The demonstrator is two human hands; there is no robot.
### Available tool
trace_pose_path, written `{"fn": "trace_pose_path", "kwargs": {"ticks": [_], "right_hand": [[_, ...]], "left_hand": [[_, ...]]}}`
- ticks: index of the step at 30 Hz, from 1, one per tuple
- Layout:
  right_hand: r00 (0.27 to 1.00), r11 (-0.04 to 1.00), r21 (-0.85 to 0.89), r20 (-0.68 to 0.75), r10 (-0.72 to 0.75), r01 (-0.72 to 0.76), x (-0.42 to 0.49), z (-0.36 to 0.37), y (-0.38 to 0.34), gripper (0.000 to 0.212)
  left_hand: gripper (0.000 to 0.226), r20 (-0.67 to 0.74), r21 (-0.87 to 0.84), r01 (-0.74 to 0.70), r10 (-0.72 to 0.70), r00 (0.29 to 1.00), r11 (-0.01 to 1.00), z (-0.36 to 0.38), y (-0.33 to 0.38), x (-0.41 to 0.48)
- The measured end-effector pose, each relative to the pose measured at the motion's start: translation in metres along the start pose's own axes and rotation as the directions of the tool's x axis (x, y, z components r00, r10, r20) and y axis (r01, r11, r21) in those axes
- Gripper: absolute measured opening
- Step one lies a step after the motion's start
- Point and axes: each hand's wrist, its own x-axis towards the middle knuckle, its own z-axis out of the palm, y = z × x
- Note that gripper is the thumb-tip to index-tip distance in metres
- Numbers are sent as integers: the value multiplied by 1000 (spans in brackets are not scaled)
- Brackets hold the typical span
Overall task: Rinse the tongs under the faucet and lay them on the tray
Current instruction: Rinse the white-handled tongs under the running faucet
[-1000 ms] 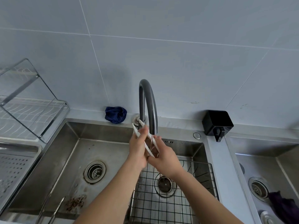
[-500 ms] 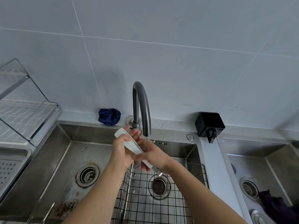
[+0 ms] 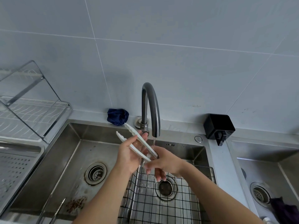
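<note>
White plastic tongs are over the sink, arms spread, tips pointing up and left. My left hand holds the two arms from below, thumb resting on the upper arm. My right hand grips the hinge end, its fingers hanging down and wet. A thin stream of water runs from the dark curved faucet onto the tongs near my right hand. The perforated tray lies at the left edge, beside the sink.
A black wire rack sits in the steel sink below my hands. Metal tongs and food scraps lie at the sink's front left. A dish rack, blue cloth and black dispenser line the back.
The tongs' arms have sprung apart and their tips now point up and left. My right hand slid down to the hinge end, under the water.
</note>
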Motion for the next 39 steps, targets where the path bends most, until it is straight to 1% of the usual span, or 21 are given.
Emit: {"fn": "trace_pose_path", "kwargs": {"ticks": [1,2,4,6,10,13,15,17,18,21,23,26,27,28,29,31,32,33,34,36,39], "right_hand": [[1000,1000,-20,-6,0,0,0,3,2,40],[998,997,-75,-67,-14,9,2,6,3,42],[968,971,-236,-236,-86,29,11,13,1,48],[940,939,-343,-316,-125,10,14,17,-5,46],[964,931,-342,-265,36,-129,-9,19,13,32],[961,927,-287,-203,188,-242,-30,18,35,42],[948,906,-330,-262,181,-264,-32,18,43,70],[927,868,-448,-373,34,-212,-28,24,45,104],[913,849,-497,-406,-44,-180,-26,28,45,111],[878,810,-565,-455,-145,-159,-23,36,50,103],[879,809,-565,-454,-143,-161,-28,38,58,96],[881,829,-526,-464,-95,-188,-45,39,77,90],[872,839,-498,-485,-63,-216,-52,38,85,90],[861,847,-469,-509,-26,-251,-60,36,93,91],[845,847,-443,-535,12,-293,-68,34,101,94],[807,821,-412,-582,96,-395,-84,31,117,105],[789,799,-405,-599,134,-444,-92,30,123,110],[775,774,-407,-610,166,-486,-98,30,130,114],[763,746,-416,-618,187,-520,-102,31,135,116],[746,694,-440,-632,212,-570,-106,34,145,118],[711,662,-417,-656,254,-622,-106,40,151,120]], "left_hand": [[37,-6,-7,5,-5,1000,1000,-1,-1,-1],[32,-18,13,16,-16,1000,1000,0,-4,-3],[37,-63,73,17,-12,998,997,7,-14,-4],[40,-113,101,5,6,994,995,12,-22,-4],[26,-121,-10,-27,25,992,1000,1,-11,-3],[30,-71,-127,-28,20,997,992,-9,-7,-4],[30,-49,-61,18,-21,999,998,-6,-18,-6],[37,-94,39,35,-31,995,999,1,-33,-6],[40,-128,77,35,-24,991,996,3,-40,-6],[38,-170,135,20,3,985,991,1,-52,-8],[32,-187,253,-15,64,980,967,-2,-52,-10],[22,-204,464,-98,214,955,880,-10,-45,-17],[19,-180,544,-131,268,947,828,-16,-44,-22],[16,-135,655,-162,325,936,738,-25,-43,-27],[15,-68,790,-176,368,927,588,-36,-43,-33],[23,98,977,-161,384,918,137,-62,-49,-46],[30,183,983,-166,373,910,-78,-74,-55,-52],[38,256,953,-174,347,902,-249,-85,-62,-56],[46,300,908,-171,308,903,-381,-93,-69,-60],[61,290,833,-122,236,928,-540,-104,-81,-66],[71,261,789,-87,203,944,-609,-112,-94,-71]]}}
